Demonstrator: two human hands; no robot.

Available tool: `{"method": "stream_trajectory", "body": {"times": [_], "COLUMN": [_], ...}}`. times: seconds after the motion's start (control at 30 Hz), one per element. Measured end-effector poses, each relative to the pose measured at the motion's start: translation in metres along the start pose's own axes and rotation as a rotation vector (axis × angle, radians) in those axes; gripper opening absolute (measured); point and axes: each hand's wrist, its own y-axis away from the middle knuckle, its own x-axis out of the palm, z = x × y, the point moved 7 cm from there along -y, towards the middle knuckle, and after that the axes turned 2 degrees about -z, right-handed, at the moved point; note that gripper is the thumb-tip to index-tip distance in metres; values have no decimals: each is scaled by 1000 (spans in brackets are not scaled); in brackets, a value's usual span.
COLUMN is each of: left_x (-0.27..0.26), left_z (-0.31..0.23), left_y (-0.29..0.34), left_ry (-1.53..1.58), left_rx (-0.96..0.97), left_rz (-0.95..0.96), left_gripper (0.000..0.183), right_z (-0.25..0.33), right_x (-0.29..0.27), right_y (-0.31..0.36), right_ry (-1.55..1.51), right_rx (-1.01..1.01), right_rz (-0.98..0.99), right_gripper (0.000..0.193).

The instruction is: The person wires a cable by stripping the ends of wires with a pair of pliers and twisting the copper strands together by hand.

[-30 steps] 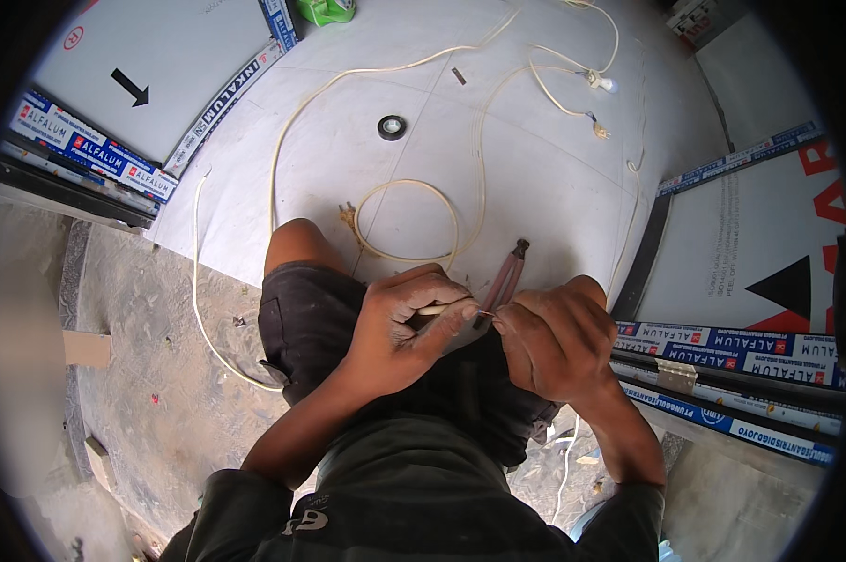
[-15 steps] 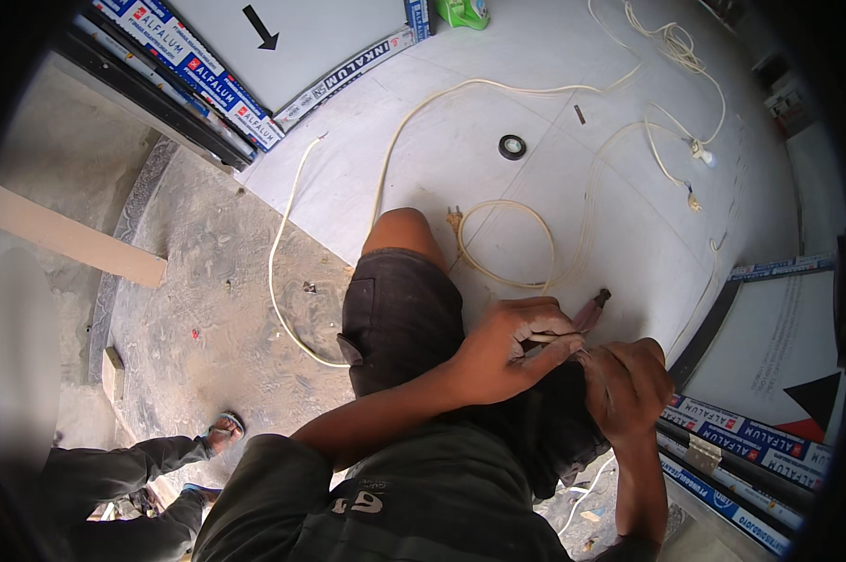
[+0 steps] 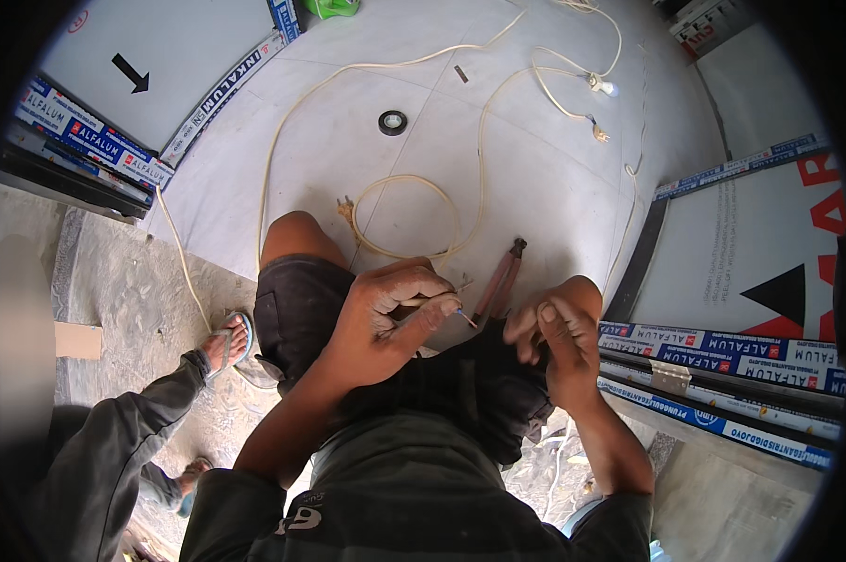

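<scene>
My left hand [image 3: 395, 314] is closed around a thin cream electrical cable [image 3: 412, 303] above my lap. Split, bared wire ends [image 3: 467, 317] poke out past its thumb and fingertips. To the right, apart from the cable, my right hand [image 3: 559, 342] is raised with its fingers loosely bent and spread; nothing shows in it. Pliers with worn pinkish handles [image 3: 498, 288] lie on the tiled floor between my knees, just beyond the hands. Past my left knee rests a two-pin plug [image 3: 346, 210] on a loop of cream cable [image 3: 446, 199].
A roll of black tape [image 3: 392, 123] lies farther out on the tiles. Beyond it are a light bulb [image 3: 608, 88] and another plug [image 3: 600, 134] on cable. Panels with taped frames stand left [image 3: 95, 140] and right [image 3: 723, 348]. Another person's sandalled foot [image 3: 228, 342] is at left.
My right hand has come away from the wire ends and moved off to the right. The left hand still grips the cable. The whole view has shifted, and the other person's foot stands closer.
</scene>
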Motion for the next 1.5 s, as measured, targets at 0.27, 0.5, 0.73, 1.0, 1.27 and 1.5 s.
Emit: {"method": "stream_trajectory", "body": {"times": [0.27, 0.5, 0.73, 1.0, 1.27, 1.5], "left_x": [24, 30, 36, 25, 27, 31], "left_z": [-9, -11, -37, -23, -14, -25], "left_y": [1, 3, 4, -1, 0, 5], "left_ry": [185, 126, -712, -435, -283, -633], "left_rx": [-181, -158, 266, 71, -62, 261], "left_rz": [232, 351, 440, 380, 409, 396], "left_gripper": [9, 6, 11, 11, 10, 14], "right_z": [74, 73, -15, 10, 60, -37], "right_x": [20, 32, 10, -17, 25, 14], "right_y": [6, 15, 7, -2, 19, 11], "right_ry": [954, 1146, 100, 338, 1125, -158], "right_rx": [-1283, -1285, 503, 38, -1160, 640], "right_rz": [46, 227, 456, 264, 257, 327], "right_gripper": [20, 24, 17, 23, 16, 29]}}
